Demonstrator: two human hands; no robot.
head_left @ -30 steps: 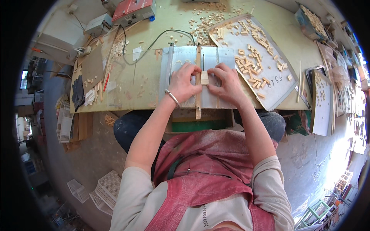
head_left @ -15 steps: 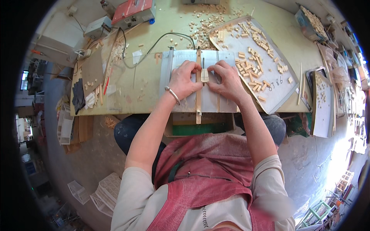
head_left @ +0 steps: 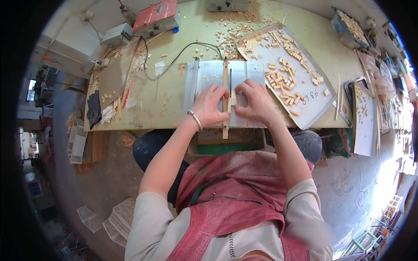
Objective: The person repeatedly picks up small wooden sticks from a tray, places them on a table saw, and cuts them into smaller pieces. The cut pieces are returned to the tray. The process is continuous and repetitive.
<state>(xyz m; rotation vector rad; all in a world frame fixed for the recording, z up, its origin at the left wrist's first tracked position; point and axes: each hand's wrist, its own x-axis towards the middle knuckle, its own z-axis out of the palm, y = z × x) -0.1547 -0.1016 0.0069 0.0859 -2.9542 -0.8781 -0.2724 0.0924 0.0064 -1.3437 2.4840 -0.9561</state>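
A small pale wooden block [head_left: 233, 99] lies on a flat metal plate [head_left: 212, 71], between my two hands and against a wooden strip [head_left: 225, 75] that runs front to back. My left hand [head_left: 210, 105] is curled, its thumb and fingertips at the block's left side and over the strip. Opposite it, my right hand [head_left: 255, 102] pinches the block from the right with thumb and forefinger. A dark narrow slot [head_left: 230, 78] in the plate shows just beyond the block. My fingers partly hide the block.
A grey board [head_left: 320, 106] bearing many small wooden blocks lies at right. Loose wood bits [head_left: 235, 35] scatter behind the plate, beside a black cable [head_left: 191, 44]. A red-topped box [head_left: 155, 17] stands far left, a dark glove [head_left: 93, 108] near left, a filled bin [head_left: 349, 28] far right.
Both hands have drawn back toward me along the strip, and the block has come with them. More of the slot now shows beyond it.
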